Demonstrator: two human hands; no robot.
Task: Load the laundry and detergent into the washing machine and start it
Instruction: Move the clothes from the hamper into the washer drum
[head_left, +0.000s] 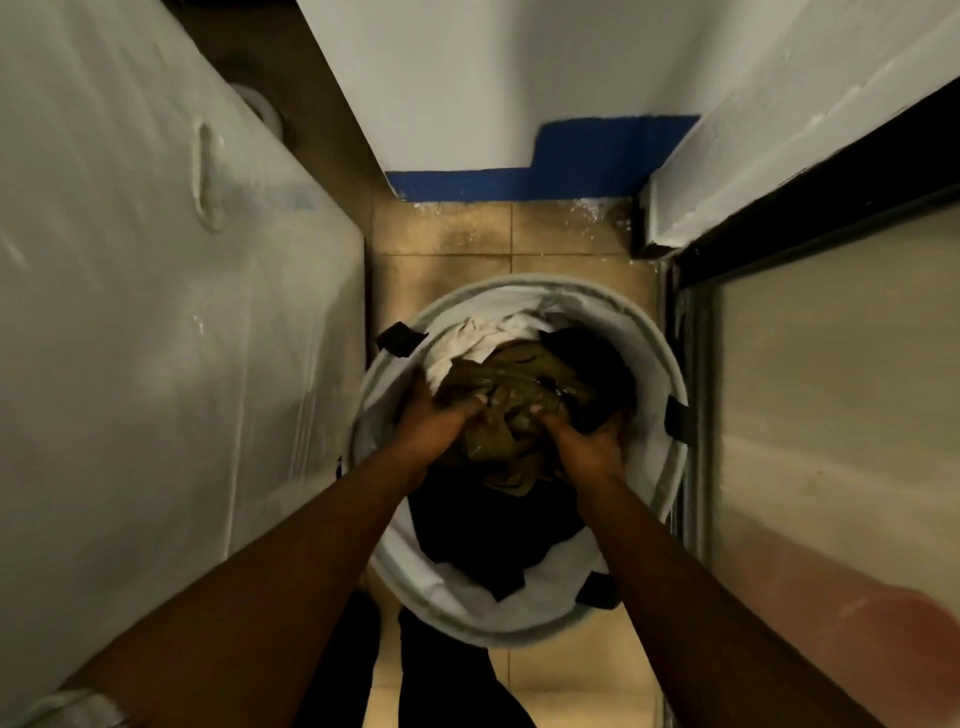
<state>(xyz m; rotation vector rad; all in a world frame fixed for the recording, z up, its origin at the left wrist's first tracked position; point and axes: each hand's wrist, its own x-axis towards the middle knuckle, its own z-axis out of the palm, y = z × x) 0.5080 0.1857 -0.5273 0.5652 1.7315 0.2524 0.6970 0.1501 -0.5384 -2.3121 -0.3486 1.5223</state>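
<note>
Inside the laundry basket (374, 415) on the floor, the left hand (434, 423) and right hand (584, 441) each grip a fold of the olive garment (511, 384), apparently to lift it clear. White and dark clothes lie beneath; a plastic-covered appliance (156, 312), probably the washing machine, stands just left.

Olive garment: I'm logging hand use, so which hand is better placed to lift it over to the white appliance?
Left, probably. Both hands grip the olive garment in the basket, but the left hand is on the side of the white appliance; the right hand would have to cross over.
</note>
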